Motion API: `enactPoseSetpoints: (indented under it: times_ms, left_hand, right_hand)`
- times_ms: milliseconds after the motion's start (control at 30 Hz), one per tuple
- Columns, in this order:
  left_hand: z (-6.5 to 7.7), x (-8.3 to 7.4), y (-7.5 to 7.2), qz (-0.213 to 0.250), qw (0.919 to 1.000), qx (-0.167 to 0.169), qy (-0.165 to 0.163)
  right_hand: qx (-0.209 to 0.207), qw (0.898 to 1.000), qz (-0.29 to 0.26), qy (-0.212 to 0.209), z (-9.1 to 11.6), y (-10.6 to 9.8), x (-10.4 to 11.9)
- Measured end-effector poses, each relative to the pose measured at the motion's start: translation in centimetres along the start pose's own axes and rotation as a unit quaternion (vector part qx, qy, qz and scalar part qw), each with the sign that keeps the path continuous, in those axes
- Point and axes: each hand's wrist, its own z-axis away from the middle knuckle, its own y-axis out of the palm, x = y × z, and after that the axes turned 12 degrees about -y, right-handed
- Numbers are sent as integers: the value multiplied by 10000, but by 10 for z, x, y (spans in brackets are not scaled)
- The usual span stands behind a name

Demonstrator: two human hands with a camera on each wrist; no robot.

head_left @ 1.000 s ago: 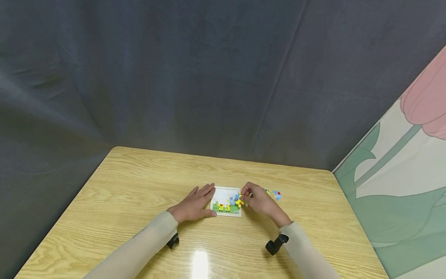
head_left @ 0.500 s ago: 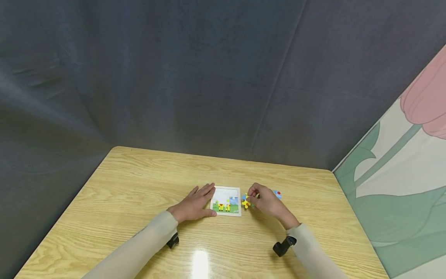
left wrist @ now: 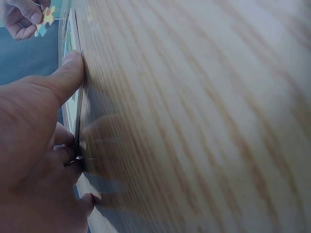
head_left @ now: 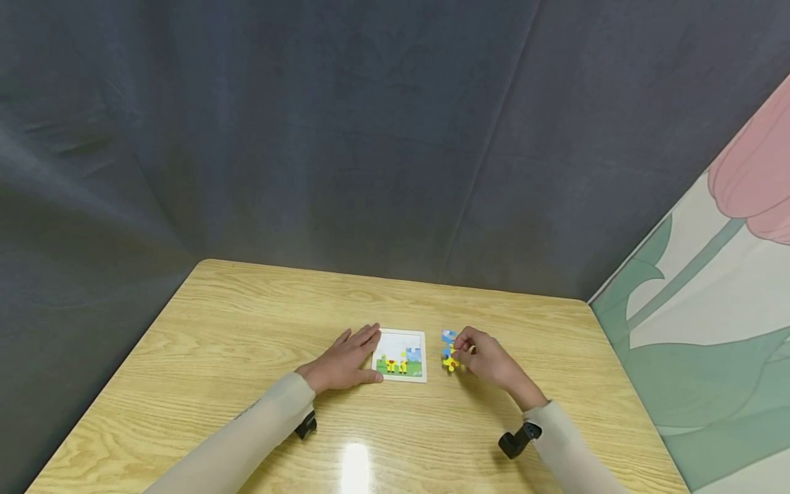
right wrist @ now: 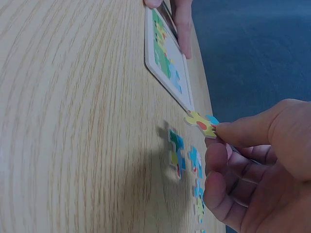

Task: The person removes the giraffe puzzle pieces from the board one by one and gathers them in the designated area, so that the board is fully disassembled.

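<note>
A small puzzle tray with a pale rim lies mid-table. Its lower part and right side hold fitted pieces showing green ground, yellow animal legs and blue sky; the upper left shows bare white board. My left hand rests along the tray's left edge, thumb and fingers extended at the rim. To the right of the tray, my right hand pinches a yellow puzzle piece with a red spot and a blue part between thumb and fingers. The right wrist view shows it raised above the table, over loose pieces.
Several loose puzzle pieces lie on the wooden table below and beside the right hand, partly hidden by it in the head view. A dark curtain hangs behind the table, and a flower-patterned cloth stands at the right.
My right hand has moved right, away from the tray's right edge, with the yellow puzzle piece still pinched. A blue loose piece now shows beside the fingers. The left hand stays put.
</note>
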Motion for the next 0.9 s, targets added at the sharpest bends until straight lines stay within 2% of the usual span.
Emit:
enactPoseSetpoints:
  times_ms: [900]
  left_hand:
    - [1,-1,0,43,10000,-2,-10]
  right_hand:
    - [-79,9997,-8,228,19,-21,-15]
